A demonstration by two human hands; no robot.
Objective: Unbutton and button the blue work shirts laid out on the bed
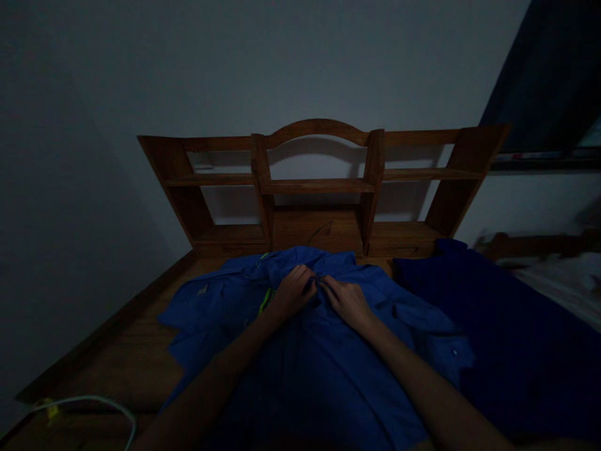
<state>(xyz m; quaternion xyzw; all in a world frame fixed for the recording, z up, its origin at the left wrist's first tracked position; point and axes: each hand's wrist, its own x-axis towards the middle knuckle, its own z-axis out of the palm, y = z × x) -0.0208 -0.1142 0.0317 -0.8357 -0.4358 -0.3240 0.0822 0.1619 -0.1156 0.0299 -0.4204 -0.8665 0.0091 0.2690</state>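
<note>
A blue garment [328,357], which looks like a work jacket with bright yellow-green trim [266,300], lies spread over the wooden desk. My left hand [295,289] and my right hand [346,300] meet near its upper middle. Both have their fingers pinched on the garment's cloth, the fingertips almost touching. Dim light hides whether a button or other fastener is between them. A cuff with a small shiny button [454,352] lies at the right, and a small pale label [203,290] shows at the left.
Behind the garment stands a wooden shelf unit [317,186] against the wall. Dark blue cloth [493,338] lies at the right. A pale cable [101,399] curves across the bare wood [136,344] at the lower left. A dark window [549,81] is at the upper right.
</note>
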